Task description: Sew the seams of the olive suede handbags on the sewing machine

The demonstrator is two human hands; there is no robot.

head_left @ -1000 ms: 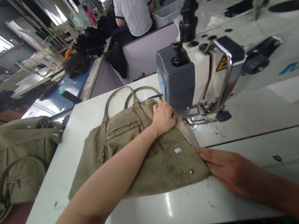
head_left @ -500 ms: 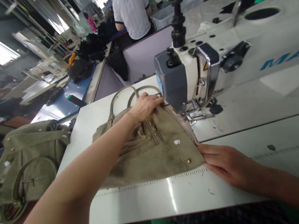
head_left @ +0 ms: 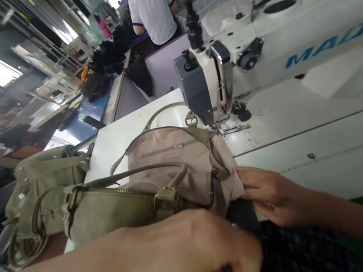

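An olive handbag (head_left: 108,217) lies spread open on the machine table, its pinkish-beige lining (head_left: 155,144) facing up. One carrying handle arches over the near half, beside a brass zipper (head_left: 124,191). Close to the camera, my left hand (head_left: 214,244) is closed on the bag's near side; a bit of olive material shows below its curled fingers. My right hand (head_left: 271,190) pinches the lining's right edge. Just beyond that edge stands the sewing machine head (head_left: 204,82), with its presser foot (head_left: 231,130) beside the bag.
Another olive bag (head_left: 50,173) sits at the left, by the table's edge. Behind the table is a pale partition (head_left: 167,65). A person in a white shirt (head_left: 152,13) stands with their back turned, near dark piled fabric (head_left: 104,56).
My left hand has come from the bag's far side toward me, drawing the near side over. The bag has gone from lying flat to opened with its lining showing. My right hand stays at the right edge.
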